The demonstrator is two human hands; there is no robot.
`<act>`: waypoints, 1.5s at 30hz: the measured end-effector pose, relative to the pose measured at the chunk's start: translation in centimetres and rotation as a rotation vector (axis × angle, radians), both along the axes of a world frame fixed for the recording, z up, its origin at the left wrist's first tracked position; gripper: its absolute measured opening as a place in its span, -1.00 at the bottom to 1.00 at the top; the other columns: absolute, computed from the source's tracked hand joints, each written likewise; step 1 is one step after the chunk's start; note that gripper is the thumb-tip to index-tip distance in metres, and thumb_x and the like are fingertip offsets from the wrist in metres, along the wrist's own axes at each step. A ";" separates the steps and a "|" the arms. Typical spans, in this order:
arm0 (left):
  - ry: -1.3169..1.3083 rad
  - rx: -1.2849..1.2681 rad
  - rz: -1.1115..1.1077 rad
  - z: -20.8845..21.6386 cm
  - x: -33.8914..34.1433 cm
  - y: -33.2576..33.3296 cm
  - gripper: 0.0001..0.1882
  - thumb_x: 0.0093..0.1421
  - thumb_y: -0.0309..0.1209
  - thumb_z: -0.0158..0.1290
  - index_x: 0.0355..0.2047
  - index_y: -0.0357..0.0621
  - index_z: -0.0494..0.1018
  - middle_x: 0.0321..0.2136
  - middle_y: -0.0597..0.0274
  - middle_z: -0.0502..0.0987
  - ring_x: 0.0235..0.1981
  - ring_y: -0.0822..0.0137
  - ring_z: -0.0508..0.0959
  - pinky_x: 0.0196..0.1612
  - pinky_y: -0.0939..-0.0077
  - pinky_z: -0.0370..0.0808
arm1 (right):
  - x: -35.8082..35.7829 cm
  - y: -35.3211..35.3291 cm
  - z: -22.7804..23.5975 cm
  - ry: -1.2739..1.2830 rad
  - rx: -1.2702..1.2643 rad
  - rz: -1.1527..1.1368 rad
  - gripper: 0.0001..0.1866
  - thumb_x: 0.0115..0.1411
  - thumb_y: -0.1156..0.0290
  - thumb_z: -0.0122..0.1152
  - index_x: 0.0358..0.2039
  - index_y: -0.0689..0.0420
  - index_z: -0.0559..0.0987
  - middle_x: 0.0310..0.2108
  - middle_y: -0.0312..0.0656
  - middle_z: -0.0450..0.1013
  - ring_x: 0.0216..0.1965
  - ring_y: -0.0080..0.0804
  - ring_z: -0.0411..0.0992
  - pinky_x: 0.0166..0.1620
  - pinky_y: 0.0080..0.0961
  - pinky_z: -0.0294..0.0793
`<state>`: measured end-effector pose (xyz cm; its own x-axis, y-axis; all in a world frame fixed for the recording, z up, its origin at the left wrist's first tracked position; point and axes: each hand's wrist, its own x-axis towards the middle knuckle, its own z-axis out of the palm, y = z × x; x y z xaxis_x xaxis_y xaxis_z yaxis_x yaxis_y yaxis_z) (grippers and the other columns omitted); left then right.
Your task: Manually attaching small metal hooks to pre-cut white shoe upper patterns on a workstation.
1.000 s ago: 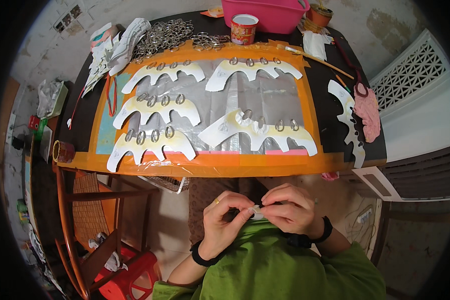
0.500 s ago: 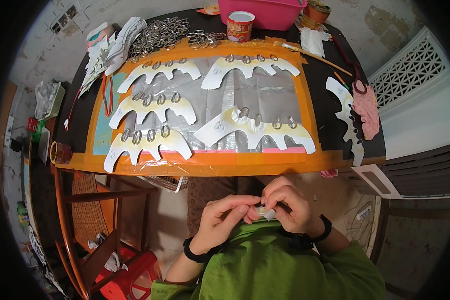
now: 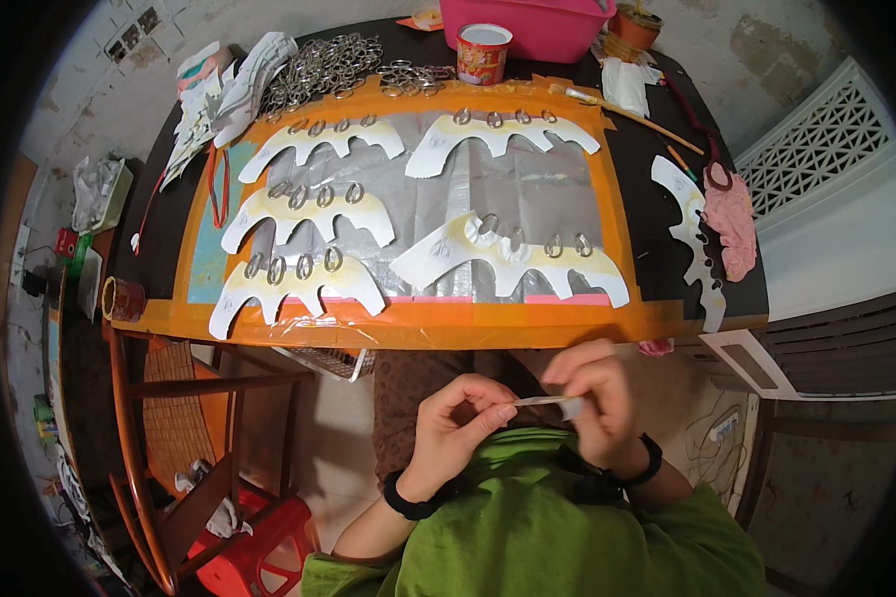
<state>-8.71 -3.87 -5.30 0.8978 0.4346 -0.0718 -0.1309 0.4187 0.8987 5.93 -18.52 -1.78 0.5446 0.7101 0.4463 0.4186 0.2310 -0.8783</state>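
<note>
Above my lap, my left hand (image 3: 463,426) pinches one end of a thin white paper piece (image 3: 538,401), seen nearly edge-on. My right hand (image 3: 597,398) is at the piece's other end, its fingers smeared by motion; whether they grip it I cannot tell. Several white scalloped paper cutouts (image 3: 304,221) with yellowish glue-like smears lie on the table's covered work area. Metal rings (image 3: 326,196) sit along the upper edges of these cutouts. One more white cutout (image 3: 685,214) rests by the table's right edge, without visible rings.
At the back are a heap of metal rings (image 3: 319,75), a red tub (image 3: 483,65) and a pink basin (image 3: 528,30). A brush (image 3: 632,117) and a pink cloth (image 3: 729,234) lie right. White cutouts (image 3: 254,85) pile up left. A wooden chair (image 3: 129,438) stands beside me.
My right hand has moved slightly right and its fingers have lifted. The paper piece, earlier bent between both hands, now stretches flatter and edge-on from the left fingertips.
</note>
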 end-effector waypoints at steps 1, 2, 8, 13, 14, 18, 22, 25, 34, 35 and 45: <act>0.006 -0.125 -0.031 -0.2 0.2 -0.1 -0.88 0.30 -0.63 0.24 -0.20 -0.26 0.54 -0.20 0.16 0.66 -0.20 0.42 0.63 -0.09 0.49 0.60 | 0.5 -0.6 0.5 -0.037 0.029 -0.059 -0.88 0.32 0.58 0.14 -0.21 0.17 0.39 -0.15 -0.04 0.37 -0.19 -0.27 0.44 -0.07 -0.38 0.48; 0.009 -0.253 -0.070 -0.5 0.5 -0.1 -0.87 0.30 -0.65 0.23 -0.21 -0.25 0.51 -0.19 0.12 0.64 -0.19 0.38 0.63 -0.08 0.45 0.61 | 1.0 -1.2 1.0 -0.026 0.093 -0.119 -0.88 0.34 0.54 0.15 -0.20 0.16 0.38 -0.15 -0.05 0.37 -0.19 -0.28 0.43 -0.08 -0.38 0.48; -0.033 -0.175 -0.140 -0.9 2.5 -1.0 -0.50 0.34 -0.63 0.18 0.27 -0.22 0.36 -0.03 0.12 0.68 -0.08 0.40 0.64 0.01 0.51 0.58 | 2.9 -4.1 2.6 0.051 0.204 -0.313 -0.82 0.40 0.42 0.16 -0.16 0.14 0.33 -0.17 -0.07 0.36 -0.20 -0.34 0.42 -0.09 -0.38 0.49; -0.071 0.279 0.040 -0.5 2.4 -1.8 -0.36 0.34 -0.64 0.17 0.39 -0.21 0.23 -0.01 0.05 0.69 -0.03 0.36 0.65 0.09 0.49 0.54 | 2.0 -3.6 0.9 0.155 0.161 -0.127 -0.78 0.28 0.66 0.12 -0.11 0.19 0.35 -0.17 -0.04 0.39 -0.23 -0.35 0.44 -0.10 -0.43 0.51; -0.105 0.329 0.082 -0.5 2.3 -1.7 -0.36 0.34 -0.64 0.18 0.38 -0.22 0.23 -0.02 0.05 0.69 -0.03 0.37 0.65 0.10 0.50 0.53 | 1.7 -3.4 0.6 0.139 0.129 -0.085 -0.76 0.25 0.71 0.10 -0.10 0.19 0.36 -0.16 -0.03 0.40 -0.22 -0.34 0.44 -0.10 -0.43 0.52; -0.152 0.568 0.185 -0.6 1.9 -1.2 -0.39 0.38 -0.60 0.13 0.39 -0.28 0.20 -0.07 0.04 0.72 -0.03 0.24 0.68 0.17 0.34 0.50 | 0.9 -3.0 0.3 0.055 -0.002 0.010 -0.68 0.14 0.85 0.08 -0.15 0.19 0.43 -0.19 -0.04 0.47 -0.19 -0.28 0.51 -0.10 -0.40 0.54; -0.208 0.796 0.264 -0.4 1.5 -0.4 -0.30 0.36 -0.51 0.17 0.42 -0.30 0.11 -0.08 0.05 0.72 0.00 0.06 0.64 0.18 0.21 0.48 | 1.0 -1.9 0.3 -0.300 -0.044 0.001 -0.68 0.04 0.83 0.26 -0.26 0.14 0.50 -0.26 -0.17 0.49 -0.23 -0.20 0.55 -0.19 -0.36 0.54; -0.243 0.950 0.276 0.1 0.8 0.1 -0.16 0.29 -0.42 0.28 0.44 -0.26 0.07 -0.10 0.06 0.73 -0.02 0.03 0.61 0.09 0.23 0.50 | 0.7 -1.1 0.3 -0.427 0.009 -0.013 -0.66 -0.03 0.79 0.33 -0.28 0.13 0.52 -0.25 -0.19 0.48 -0.24 -0.19 0.56 -0.21 -0.34 0.54; -0.394 1.141 0.375 0.7 0.6 -0.1 -0.03 0.06 -0.48 0.45 0.41 -0.14 0.14 -0.17 0.18 0.76 -0.07 0.09 0.64 -0.10 0.31 0.56 | 0.0 -0.1 0.6 -0.487 0.109 0.022 -0.64 -0.11 0.75 0.39 -0.29 0.12 0.57 -0.25 -0.19 0.46 -0.24 -0.17 0.57 -0.20 -0.33 0.57; -0.402 1.132 0.373 0.7 0.6 -0.1 -0.03 0.06 -0.50 0.45 0.41 -0.13 0.14 -0.17 0.18 0.76 -0.08 0.10 0.64 -0.10 0.31 0.56 | -0.1 0.0 0.6 -0.484 0.109 0.025 -0.64 -0.11 0.75 0.39 -0.29 0.12 0.57 -0.25 -0.19 0.46 -0.24 -0.17 0.57 -0.20 -0.33 0.57; -0.392 1.120 0.371 0.5 0.0 0.0 -0.10 0.05 -0.61 0.39 0.37 -0.15 0.21 -0.21 0.18 0.77 -0.11 0.07 0.64 -0.12 0.31 0.59 | -0.5 0.3 1.0 -0.535 0.084 0.026 -0.66 -0.10 0.71 0.44 -0.29 0.16 0.57 -0.25 -0.18 0.45 -0.24 -0.17 0.56 -0.22 -0.33 0.59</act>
